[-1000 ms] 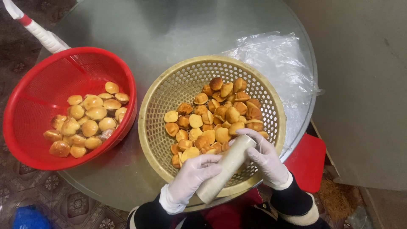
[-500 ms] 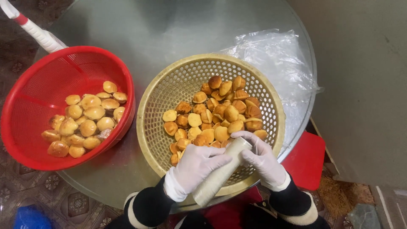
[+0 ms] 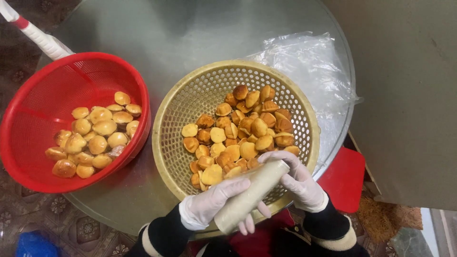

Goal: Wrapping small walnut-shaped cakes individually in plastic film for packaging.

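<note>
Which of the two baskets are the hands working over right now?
The tan basket, right of the red basket. Both gloved hands, left hand and right hand, hold a filled clear tube bag over its near rim.

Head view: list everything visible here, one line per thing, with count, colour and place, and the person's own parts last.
Round table: one, grey glass top, fills the middle.
Red basket: one, on the table's left edge.
Tan basket: one, perforated, centre of the table.
Small cakes: many, golden brown, in both baskets; exact count cannot be told.
Plastic bag: one, clear, crumpled, right of the tan basket.
White handle: one, with a red band, upper left.
Red stool: one, below the table's right edge.
Patterned floor: lower left.
Sleeve of cakes: one, pale, tube-shaped, over the tan basket's near rim.
Left hand: white glove, grips the sleeve's lower part.
Right hand: white glove, at the sleeve's upper end.
</note>
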